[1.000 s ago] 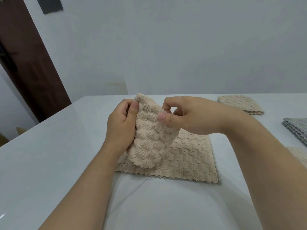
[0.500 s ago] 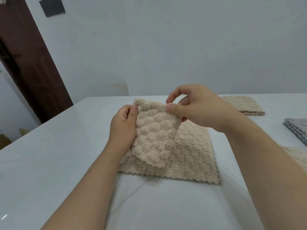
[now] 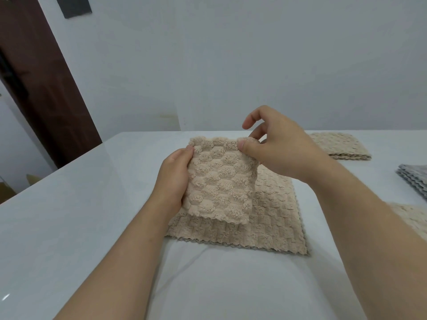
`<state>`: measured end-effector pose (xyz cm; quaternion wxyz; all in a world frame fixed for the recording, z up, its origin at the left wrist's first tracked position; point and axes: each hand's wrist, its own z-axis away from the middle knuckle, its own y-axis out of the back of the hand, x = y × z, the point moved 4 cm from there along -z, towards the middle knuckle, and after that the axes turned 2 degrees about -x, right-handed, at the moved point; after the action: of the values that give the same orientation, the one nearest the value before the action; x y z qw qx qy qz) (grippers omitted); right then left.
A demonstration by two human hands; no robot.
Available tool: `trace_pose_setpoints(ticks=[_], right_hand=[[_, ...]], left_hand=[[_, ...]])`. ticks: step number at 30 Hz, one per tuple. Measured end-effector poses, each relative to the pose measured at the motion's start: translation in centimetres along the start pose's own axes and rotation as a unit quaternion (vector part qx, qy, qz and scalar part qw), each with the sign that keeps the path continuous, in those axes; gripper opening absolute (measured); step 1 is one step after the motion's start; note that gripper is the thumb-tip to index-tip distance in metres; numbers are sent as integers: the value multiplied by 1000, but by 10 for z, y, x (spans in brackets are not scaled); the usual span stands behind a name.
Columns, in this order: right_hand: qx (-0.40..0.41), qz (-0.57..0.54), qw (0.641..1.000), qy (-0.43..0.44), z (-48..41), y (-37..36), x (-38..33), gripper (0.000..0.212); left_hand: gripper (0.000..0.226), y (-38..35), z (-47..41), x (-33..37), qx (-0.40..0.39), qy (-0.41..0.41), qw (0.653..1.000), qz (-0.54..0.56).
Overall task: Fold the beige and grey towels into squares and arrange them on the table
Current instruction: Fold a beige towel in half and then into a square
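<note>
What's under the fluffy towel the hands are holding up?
Another beige towel lies flat on the white table, below the held towel. Its near edge and right side show. Its far left part is hidden by the held towel and the left hand.

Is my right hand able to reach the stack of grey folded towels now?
Probably not yet: the right hand pinches the raised beige fluffy towel. Once released, only bare white table separates it from the stack of grey folded towels.

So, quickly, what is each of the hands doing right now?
Left hand: grips the left edge of the lifted beige towel.
Right hand: pinches its top right corner.
</note>
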<state>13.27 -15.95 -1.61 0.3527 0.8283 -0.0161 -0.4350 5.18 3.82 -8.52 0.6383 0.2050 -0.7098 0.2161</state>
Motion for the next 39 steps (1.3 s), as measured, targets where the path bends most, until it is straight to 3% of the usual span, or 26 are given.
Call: trace_pose_setpoints(ticks=[6,13,26,30,36,39], right_hand=[[-16,17,1000,1,1,-3,-2,26],[-28,25,999,0,1,-5,-1,25],[12,-3,1000,-14,-1,-6,4,36],[3,7,1000,-19,-1,-6,5,29],[-23,29,999,-24,-3,-10,7,12],[-2,35,999,-20,-4,-8,9,11]], left_hand=[[47,0,2,1,-34,35,999,7],[53,2,1,5,11,-52,994,-100],[37,4,-1,4,57,-144,977,-143],[37,5,-1,5,65,-154,976,-142],[47,6,-3,2,71,-129,977,-153],[63,3,-2,-2,17,-41,992,-117]])
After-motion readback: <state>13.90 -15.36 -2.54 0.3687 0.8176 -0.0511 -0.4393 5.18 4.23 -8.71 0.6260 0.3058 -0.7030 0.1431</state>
